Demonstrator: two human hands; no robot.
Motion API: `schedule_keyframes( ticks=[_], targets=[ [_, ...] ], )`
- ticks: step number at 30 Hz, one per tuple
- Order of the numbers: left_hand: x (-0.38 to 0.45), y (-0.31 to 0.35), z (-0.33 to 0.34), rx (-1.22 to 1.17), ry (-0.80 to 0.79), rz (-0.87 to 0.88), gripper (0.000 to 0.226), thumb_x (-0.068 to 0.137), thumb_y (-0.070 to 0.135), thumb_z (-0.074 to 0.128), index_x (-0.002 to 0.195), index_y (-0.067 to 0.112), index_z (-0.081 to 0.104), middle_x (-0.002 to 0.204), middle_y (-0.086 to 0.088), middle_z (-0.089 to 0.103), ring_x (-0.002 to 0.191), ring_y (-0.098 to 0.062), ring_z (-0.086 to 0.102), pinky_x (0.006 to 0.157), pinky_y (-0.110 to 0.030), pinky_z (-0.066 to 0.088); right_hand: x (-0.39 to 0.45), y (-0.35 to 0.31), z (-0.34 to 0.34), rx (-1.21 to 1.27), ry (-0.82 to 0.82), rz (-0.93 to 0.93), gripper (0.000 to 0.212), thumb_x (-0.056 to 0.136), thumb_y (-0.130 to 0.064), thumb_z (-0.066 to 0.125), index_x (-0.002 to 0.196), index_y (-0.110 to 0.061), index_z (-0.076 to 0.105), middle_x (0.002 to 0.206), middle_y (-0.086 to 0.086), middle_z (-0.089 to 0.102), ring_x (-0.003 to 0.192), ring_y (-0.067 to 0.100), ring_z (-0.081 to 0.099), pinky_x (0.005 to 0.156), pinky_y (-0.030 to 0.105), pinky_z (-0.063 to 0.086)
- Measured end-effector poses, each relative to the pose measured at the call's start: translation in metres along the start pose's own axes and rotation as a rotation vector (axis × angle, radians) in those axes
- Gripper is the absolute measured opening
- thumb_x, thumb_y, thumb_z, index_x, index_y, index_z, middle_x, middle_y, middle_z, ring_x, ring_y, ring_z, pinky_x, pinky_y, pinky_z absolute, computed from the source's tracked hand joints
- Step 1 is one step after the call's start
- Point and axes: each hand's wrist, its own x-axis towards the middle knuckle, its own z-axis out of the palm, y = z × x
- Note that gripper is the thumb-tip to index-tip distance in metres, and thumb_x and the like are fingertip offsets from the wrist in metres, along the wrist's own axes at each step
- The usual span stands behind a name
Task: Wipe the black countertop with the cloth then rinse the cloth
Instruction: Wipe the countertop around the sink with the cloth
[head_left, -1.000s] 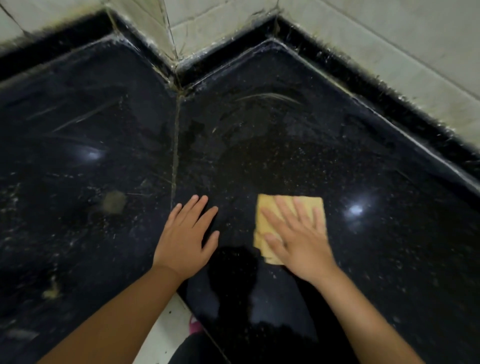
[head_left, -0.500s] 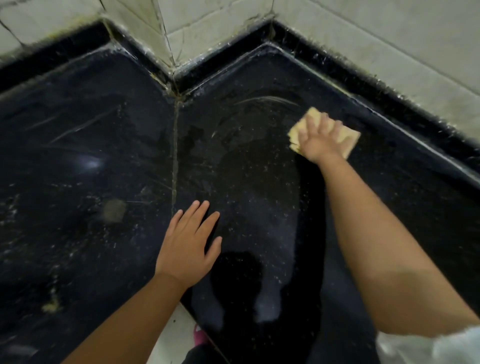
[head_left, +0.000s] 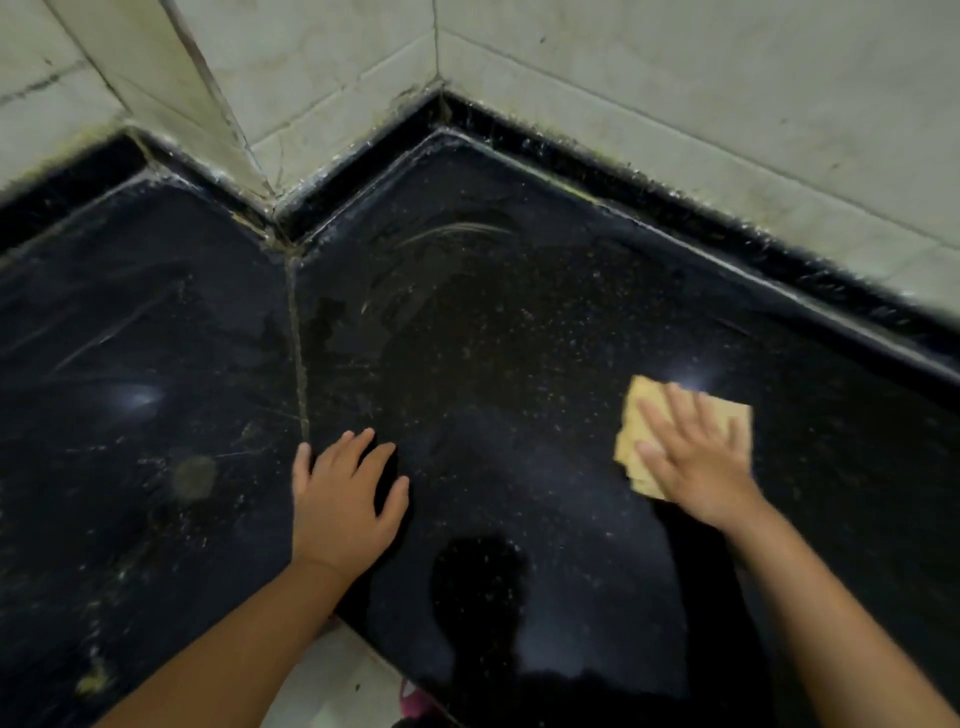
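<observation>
The right hand (head_left: 696, 457) is pressing a folded yellow square cloth (head_left: 636, 431) flat onto the speckled black stone countertop (head_left: 493, 364), fingers straight and spread over it, toward the right-hand wall edge. The left hand (head_left: 340, 499) is resting on the counter near the front edge, just right of the grouted seam (head_left: 298, 358), fingers relaxed and holding nothing. Wiping looks to be under way; pale specks and smears are showing left of the seam, so the next stroke probably needs to sweep there before rinsing.
</observation>
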Motion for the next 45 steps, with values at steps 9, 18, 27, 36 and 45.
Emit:
schedule_keyframes(
  ticks=[9, 18, 27, 36, 45],
  targets=[
    [0.077, 0.077, 0.028, -0.073, 0.011, 0.307, 0.046, 0.082, 0.032, 0.040, 0.105, 0.006, 0.069, 0.116, -0.021, 0.063, 0.110, -0.044, 0.057, 0.087, -0.058, 0.042, 0.046, 0.108, -0.037, 0.441, 0.217, 0.776, 0.054, 0.097, -0.048, 0.019, 0.148, -0.032, 0.009, 0.157, 0.004, -0.009, 0.144, 0.031, -0.010, 0.113, 0.055, -0.005],
    [0.087, 0.081, 0.045, -0.019, -0.041, 0.281, 0.053, 0.081, 0.041, 0.037, 0.113, 0.011, 0.066, 0.123, -0.016, 0.061, 0.117, -0.036, 0.054, 0.098, -0.053, 0.038, 0.149, 0.014, -0.073, 0.389, 0.200, 0.669, 0.057, 0.097, -0.049, 0.014, 0.149, -0.027, 0.001, 0.156, 0.011, -0.014, 0.142, 0.037, -0.015, 0.109, 0.061, -0.007],
    [0.088, 0.078, 0.046, -0.052, -0.057, 0.278, 0.052, 0.083, 0.043, 0.038, 0.116, 0.013, 0.065, 0.128, -0.014, 0.058, 0.124, -0.031, 0.047, 0.104, -0.040, 0.017, 0.200, -0.114, -0.087, 0.132, 0.108, -0.103, 0.054, 0.098, -0.048, 0.015, 0.148, -0.033, 0.000, 0.156, 0.001, -0.018, 0.142, 0.028, -0.019, 0.111, 0.056, -0.011],
    [0.088, 0.078, 0.047, -0.098, -0.030, 0.273, 0.052, 0.083, 0.043, 0.039, 0.116, 0.013, 0.065, 0.128, -0.014, 0.058, 0.126, -0.024, 0.032, 0.103, -0.041, 0.018, 0.105, -0.057, -0.043, -0.067, 0.043, -0.465, 0.064, 0.086, -0.068, -0.001, 0.144, -0.043, 0.001, 0.151, -0.015, -0.022, 0.139, 0.011, -0.024, 0.111, 0.041, -0.016],
    [0.086, 0.079, 0.046, -0.080, -0.026, 0.264, 0.051, 0.083, 0.043, 0.039, 0.116, 0.014, 0.065, 0.127, -0.013, 0.058, 0.126, -0.025, 0.037, 0.104, -0.040, 0.017, 0.102, 0.007, -0.050, 0.060, 0.115, 0.001, 0.051, 0.098, -0.047, 0.017, 0.145, -0.040, 0.003, 0.156, -0.008, -0.016, 0.143, 0.017, -0.017, 0.114, 0.044, -0.011]
  ],
)
